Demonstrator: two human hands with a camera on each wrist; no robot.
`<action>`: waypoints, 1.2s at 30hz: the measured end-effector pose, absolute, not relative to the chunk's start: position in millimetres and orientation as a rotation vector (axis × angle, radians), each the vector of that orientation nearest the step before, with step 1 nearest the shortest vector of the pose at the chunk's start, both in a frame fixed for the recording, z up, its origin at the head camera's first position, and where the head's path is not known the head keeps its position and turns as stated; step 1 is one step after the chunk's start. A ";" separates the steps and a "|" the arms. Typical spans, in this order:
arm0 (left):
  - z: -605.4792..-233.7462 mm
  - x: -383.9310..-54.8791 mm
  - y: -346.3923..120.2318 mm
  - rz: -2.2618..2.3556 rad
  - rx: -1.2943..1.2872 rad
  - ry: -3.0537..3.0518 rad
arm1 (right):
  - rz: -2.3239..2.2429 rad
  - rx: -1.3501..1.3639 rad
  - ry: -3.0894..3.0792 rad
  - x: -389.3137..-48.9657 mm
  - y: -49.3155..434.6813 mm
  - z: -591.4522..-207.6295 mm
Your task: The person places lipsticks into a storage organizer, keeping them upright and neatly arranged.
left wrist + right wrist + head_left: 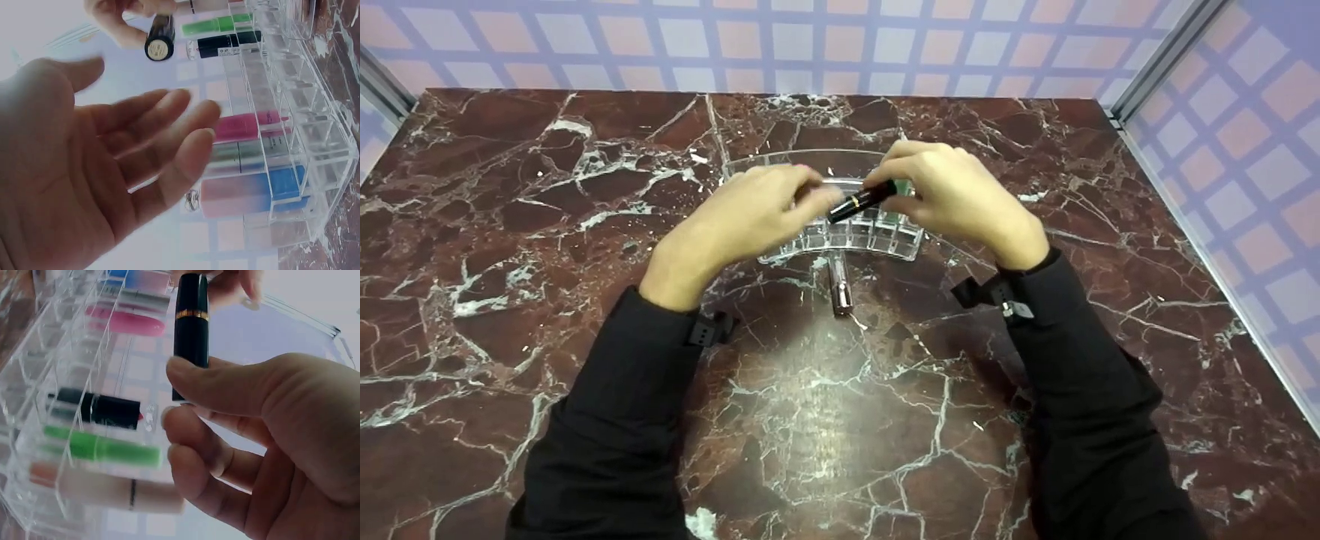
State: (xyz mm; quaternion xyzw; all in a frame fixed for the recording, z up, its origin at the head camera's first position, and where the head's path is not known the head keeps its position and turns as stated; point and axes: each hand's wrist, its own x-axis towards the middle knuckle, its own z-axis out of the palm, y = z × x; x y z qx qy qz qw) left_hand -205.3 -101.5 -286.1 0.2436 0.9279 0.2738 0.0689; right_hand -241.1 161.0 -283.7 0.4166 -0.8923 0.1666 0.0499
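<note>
A black lipstick tube (192, 332) with a gold band is pinched between the thumb and fingers of my right hand (952, 187). In the left wrist view, the round label on the base of the lipstick faces the camera. My left hand (129, 152) has its fingers spread loosely and its palm bare, apart from the tube there. From the head view, the left hand (750, 210) hovers by the tube's other end. Below both hands stands a clear acrylic organizer (840, 236) with many small compartments, partly hidden by them.
Upright in the organizer are a pink-and-blue tube (242, 197), a pink tube (242, 128), a green tube (107, 447), a black tube (115, 410) and a pale tube (107, 489). A shiny dark tube (841, 285) is before it on the marbled table (825, 420).
</note>
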 end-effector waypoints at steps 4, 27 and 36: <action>-288.5 -205.6 -97.9 0.765 0.839 2.894 | 0.515 1.206 -2.747 -241.8 155.1 -288.8; -291.0 -209.3 -101.9 0.818 0.735 3.074 | 0.589 1.075 -2.755 -245.0 152.1 -293.2; -292.1 -211.6 -103.0 0.766 0.672 3.057 | 0.567 1.054 -2.735 -246.7 152.6 -293.8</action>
